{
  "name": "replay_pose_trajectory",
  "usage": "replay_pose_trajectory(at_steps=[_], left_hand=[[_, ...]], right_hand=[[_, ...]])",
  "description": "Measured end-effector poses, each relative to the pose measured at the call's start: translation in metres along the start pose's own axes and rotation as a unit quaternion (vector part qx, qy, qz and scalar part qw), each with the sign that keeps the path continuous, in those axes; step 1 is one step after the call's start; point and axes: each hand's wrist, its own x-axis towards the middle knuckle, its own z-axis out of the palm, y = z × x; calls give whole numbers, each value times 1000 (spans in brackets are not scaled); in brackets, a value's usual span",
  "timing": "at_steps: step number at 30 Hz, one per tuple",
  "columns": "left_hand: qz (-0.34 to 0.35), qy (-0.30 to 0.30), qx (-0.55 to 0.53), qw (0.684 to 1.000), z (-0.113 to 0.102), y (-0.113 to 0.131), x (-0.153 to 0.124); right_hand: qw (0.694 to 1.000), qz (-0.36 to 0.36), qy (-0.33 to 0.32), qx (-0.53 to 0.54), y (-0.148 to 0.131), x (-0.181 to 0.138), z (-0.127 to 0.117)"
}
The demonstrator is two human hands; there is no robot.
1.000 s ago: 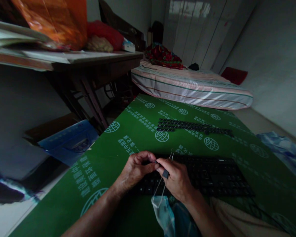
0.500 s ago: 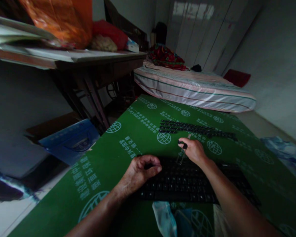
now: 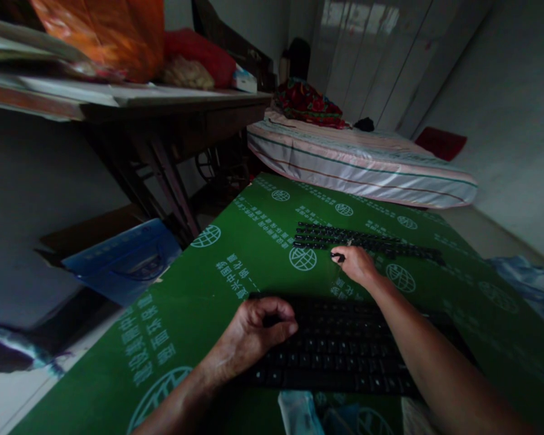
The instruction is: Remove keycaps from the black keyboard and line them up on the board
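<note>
A black keyboard (image 3: 344, 350) lies on a green printed sheet (image 3: 236, 241) in front of me. My left hand (image 3: 254, 335) rests curled on the keyboard's left end, fingers closed. Farther out, my right hand (image 3: 356, 263) reaches toward rows of loose black keycaps (image 3: 372, 238) and pinches a small dark keycap together with a thin wire tool. The hand hovers just at the near edge of the keycap rows.
A dark wooden table (image 3: 163, 115) with bags and papers stands at the left, a blue plastic case (image 3: 127, 260) below it. A striped mattress (image 3: 358, 163) lies beyond the sheet. A clear plastic bag (image 3: 299, 414) sits at the near edge.
My right hand left my left hand and travelled away over the keyboard to the keycap rows, carrying the small dark piece and wire tool. My left hand stayed curled on the keyboard.
</note>
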Motion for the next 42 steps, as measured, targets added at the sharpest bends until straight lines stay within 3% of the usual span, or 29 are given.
replay_pose_trajectory(at_steps=[18,42], left_hand=[[0,-31,7,999,-2,-1,0],[20,-30,52,998,-3,-1,1]], right_hand=[[1000,17,3,15,2,12,6],[1000,23,10,4,0,16,4]])
